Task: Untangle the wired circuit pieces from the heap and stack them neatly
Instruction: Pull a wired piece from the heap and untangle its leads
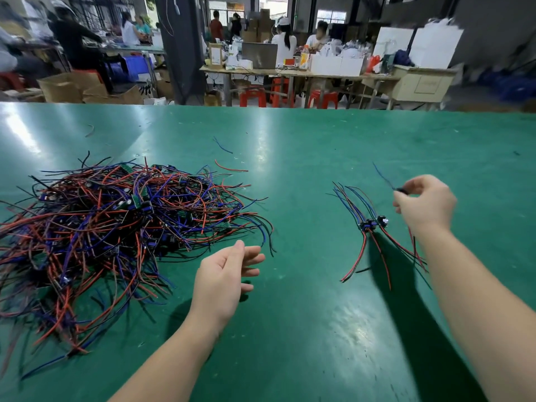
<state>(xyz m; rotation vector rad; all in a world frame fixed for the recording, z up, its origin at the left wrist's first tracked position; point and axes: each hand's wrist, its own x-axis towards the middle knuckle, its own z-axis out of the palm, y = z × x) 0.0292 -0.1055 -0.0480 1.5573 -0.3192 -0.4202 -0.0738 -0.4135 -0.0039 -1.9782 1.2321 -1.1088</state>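
Blue-wired piece (402,190) pinched in my right hand (426,204) is just upper right of the stack (372,224), while my left hand (223,274), fingers relaxed, is nearer the heap (116,221).

Tangled red-blue-black wire heap (116,224) left; small neat stack (374,224) right, well apart.

The green table (290,158) lay wide and glossy, catching pale streaks of overhead light. Beyond its far edge stood a dark pillar (182,47), and past it a long wooden workbench (290,73) cluttered with white boxes (336,65), with red plastic stools (252,97) beneath it. Open cardboard boxes (62,87) sat on the floor at left. Daylight came through windows (330,15) in the back wall.
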